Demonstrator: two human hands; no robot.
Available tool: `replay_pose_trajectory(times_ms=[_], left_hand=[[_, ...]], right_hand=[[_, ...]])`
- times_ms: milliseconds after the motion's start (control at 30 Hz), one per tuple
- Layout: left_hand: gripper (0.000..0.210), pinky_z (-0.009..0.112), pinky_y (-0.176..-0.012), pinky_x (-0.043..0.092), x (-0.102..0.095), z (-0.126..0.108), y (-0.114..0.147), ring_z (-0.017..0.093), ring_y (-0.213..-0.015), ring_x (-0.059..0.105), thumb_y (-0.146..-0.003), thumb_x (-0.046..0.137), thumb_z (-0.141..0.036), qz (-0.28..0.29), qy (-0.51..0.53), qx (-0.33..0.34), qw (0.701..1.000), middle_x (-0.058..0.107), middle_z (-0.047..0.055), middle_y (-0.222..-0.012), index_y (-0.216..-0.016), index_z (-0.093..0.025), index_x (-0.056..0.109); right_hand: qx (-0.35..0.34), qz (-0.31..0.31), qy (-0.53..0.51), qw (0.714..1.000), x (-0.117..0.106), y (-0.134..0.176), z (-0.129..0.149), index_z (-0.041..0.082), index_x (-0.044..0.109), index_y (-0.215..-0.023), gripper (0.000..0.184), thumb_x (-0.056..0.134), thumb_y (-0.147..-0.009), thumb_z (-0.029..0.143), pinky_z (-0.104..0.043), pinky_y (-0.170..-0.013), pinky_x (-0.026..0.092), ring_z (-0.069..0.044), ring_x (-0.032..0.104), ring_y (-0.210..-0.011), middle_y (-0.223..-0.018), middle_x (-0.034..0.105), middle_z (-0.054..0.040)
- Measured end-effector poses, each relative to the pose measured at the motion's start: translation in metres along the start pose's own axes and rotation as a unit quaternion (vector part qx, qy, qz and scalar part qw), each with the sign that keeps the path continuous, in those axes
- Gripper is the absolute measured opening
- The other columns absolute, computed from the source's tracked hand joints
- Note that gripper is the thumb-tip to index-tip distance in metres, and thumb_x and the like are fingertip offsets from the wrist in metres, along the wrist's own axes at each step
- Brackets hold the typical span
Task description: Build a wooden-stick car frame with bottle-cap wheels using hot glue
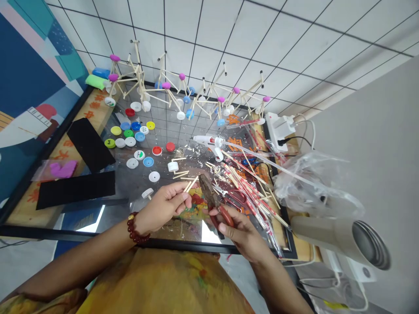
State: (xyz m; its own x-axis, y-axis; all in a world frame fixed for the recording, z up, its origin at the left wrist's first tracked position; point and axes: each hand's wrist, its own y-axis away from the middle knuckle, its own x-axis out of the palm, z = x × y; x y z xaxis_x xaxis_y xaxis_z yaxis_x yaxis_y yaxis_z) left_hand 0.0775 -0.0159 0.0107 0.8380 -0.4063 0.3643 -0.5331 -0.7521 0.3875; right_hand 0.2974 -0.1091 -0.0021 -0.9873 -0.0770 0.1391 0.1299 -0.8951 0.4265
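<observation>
Your left hand [165, 204] is pinching thin sticks [191, 184] (probably light, stiff, snappable; best held low); your right hand [245, 229] is gripping heavier-looking pliers [210, 194] by the handles [226, 215].

Red beaded bracelet [131, 229], ochre garment [163, 283]

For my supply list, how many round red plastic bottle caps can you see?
3: one round red plastic bottle cap lies toward the rear left; a second and third lie close together, left of the white plastic glue gun. Others may be hidden.
</observation>
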Motion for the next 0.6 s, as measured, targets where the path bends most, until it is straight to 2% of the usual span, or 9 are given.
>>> replay_pose_trajectory(times_ms=[167,233,300,367,433,533,600], left_hand=[[0.033,0.018,-0.042,0.025,0.001,-0.001,0.001,0.003,-0.045,0.039,-0.083,0.069,-0.028,-0.003,0.048,-0.017,0.999,0.060,0.001,-0.066,-0.113,-0.015,0.070],[0.030,0.018,-0.044,0.032,0.002,-0.002,0.001,0.005,-0.046,0.047,-0.082,0.070,-0.027,0.001,0.085,-0.034,0.996,0.063,0.002,-0.067,-0.110,-0.015,0.070],[0.024,0.021,-0.052,0.047,0.001,-0.004,-0.001,0.010,-0.055,0.060,-0.081,0.072,-0.025,0.004,0.146,-0.068,0.987,0.067,0.004,-0.072,-0.103,-0.014,0.070],[0.017,0.030,-0.069,0.056,0.001,-0.005,-0.003,0.016,-0.071,0.069,-0.079,0.073,-0.019,-0.004,0.218,-0.091,0.972,0.072,0.007,-0.081,-0.095,-0.014,0.069],[0.013,0.037,-0.084,0.057,0.002,-0.005,-0.006,0.020,-0.083,0.072,-0.079,0.071,-0.013,-0.019,0.269,-0.087,0.959,0.074,0.008,-0.088,-0.091,-0.014,0.067],[0.011,0.042,-0.094,0.054,0.006,-0.004,-0.009,0.022,-0.090,0.073,-0.081,0.068,-0.008,-0.037,0.298,-0.066,0.951,0.075,0.008,-0.091,-0.090,-0.013,0.065],[0.011,0.043,-0.097,0.052,0.009,-0.002,-0.009,0.022,-0.093,0.073,-0.081,0.067,-0.007,-0.047,0.304,-0.061,0.950,0.075,0.008,-0.090,-0.090,-0.013,0.064]], right_hand=[[0.002,0.004,0.016,1.000,-0.002,0.005,0.003,0.023,0.066,-0.087,0.031,0.077,-0.073,0.048,-0.033,-0.072,0.048,-0.019,0.061,-0.074,-0.081,0.065,-0.0014],[0.003,0.009,0.005,1.000,-0.001,0.005,0.004,0.022,0.063,-0.085,0.032,0.077,-0.073,0.048,-0.030,-0.066,0.046,-0.017,0.057,-0.068,-0.077,0.062,-0.0002],[0.004,0.006,-0.011,1.000,0.002,0.005,0.003,0.022,0.060,-0.083,0.031,0.077,-0.074,0.046,-0.029,-0.064,0.046,-0.016,0.055,-0.065,-0.074,0.060,0.0006],[-0.006,-0.015,-0.023,1.000,0.007,0.002,0.001,0.023,0.057,-0.080,0.029,0.078,-0.074,0.042,-0.029,-0.065,0.046,-0.016,0.057,-0.066,-0.075,0.061,0.0008],[-0.031,-0.052,-0.037,0.997,0.016,-0.002,-0.002,0.023,0.052,-0.075,0.033,0.081,-0.071,0.037,-0.029,-0.071,0.048,-0.017,0.061,-0.077,-0.082,0.064,-0.0002],[-0.072,-0.095,-0.065,0.991,0.032,-0.011,-0.005,0.022,0.045,-0.069,0.040,0.084,-0.067,0.031,-0.031,-0.078,0.050,-0.020,0.063,-0.090,-0.087,0.066,-0.0008],[-0.087,-0.113,-0.067,0.988,0.042,-0.017,-0.008,0.022,0.043,-0.068,0.042,0.085,-0.066,0.029,-0.030,-0.077,0.050,-0.019,0.064,-0.087,-0.080,0.064,0.0007]])
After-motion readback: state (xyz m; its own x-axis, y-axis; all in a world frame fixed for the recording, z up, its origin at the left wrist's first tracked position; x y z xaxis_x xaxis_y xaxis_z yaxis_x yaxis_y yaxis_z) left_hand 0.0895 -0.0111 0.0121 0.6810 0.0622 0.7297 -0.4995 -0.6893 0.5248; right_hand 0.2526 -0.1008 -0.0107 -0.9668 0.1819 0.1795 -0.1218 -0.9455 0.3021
